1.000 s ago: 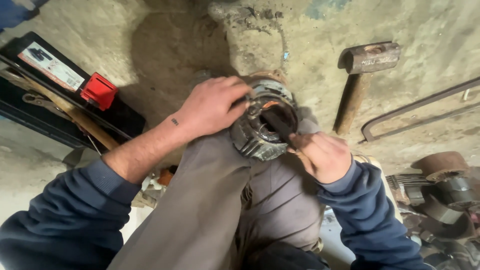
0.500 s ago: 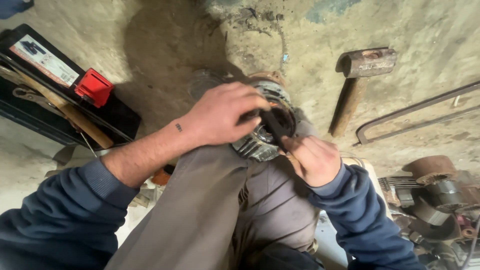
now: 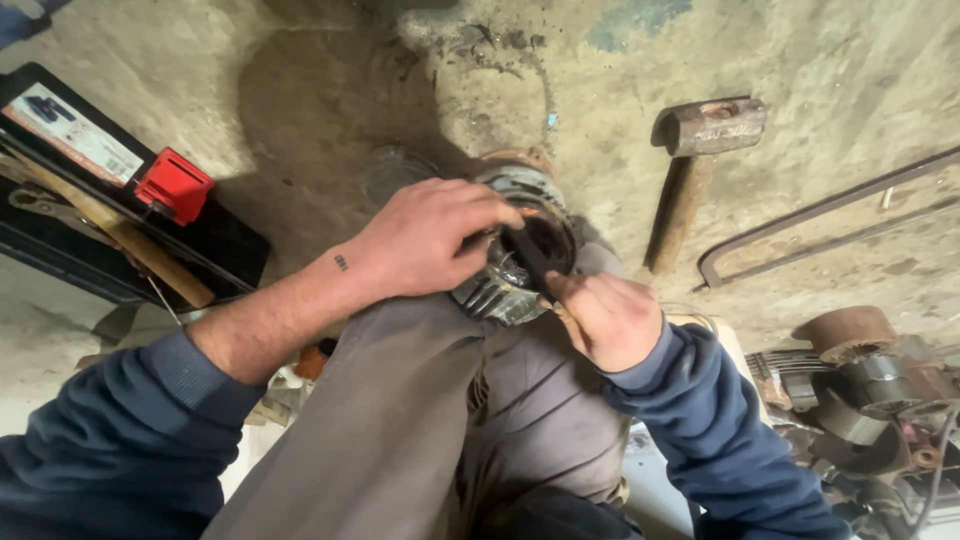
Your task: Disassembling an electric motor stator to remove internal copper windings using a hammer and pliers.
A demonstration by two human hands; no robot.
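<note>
A round, ribbed metal housing (image 3: 505, 290) with a dark hollow centre rests on my knee in grey trousers (image 3: 420, 420). My left hand (image 3: 430, 235) lies over its left side and top, fingers curled around the rim. My right hand (image 3: 605, 315) sits at its lower right and pinches a thin dark strip (image 3: 530, 255) that reaches into the opening. Both forearms wear dark blue sleeves, the left one pushed up.
A heavy hammer (image 3: 700, 150) lies on the dirty concrete floor to the right. A bent metal bar (image 3: 830, 215) lies beyond it. A black case with a red latch (image 3: 175, 185) sits at left. Rusty round parts (image 3: 860, 370) pile at lower right.
My left hand has slid further over the housing's top rim. My right hand has shifted slightly lower with the dark strip. The view has shifted a little.
</note>
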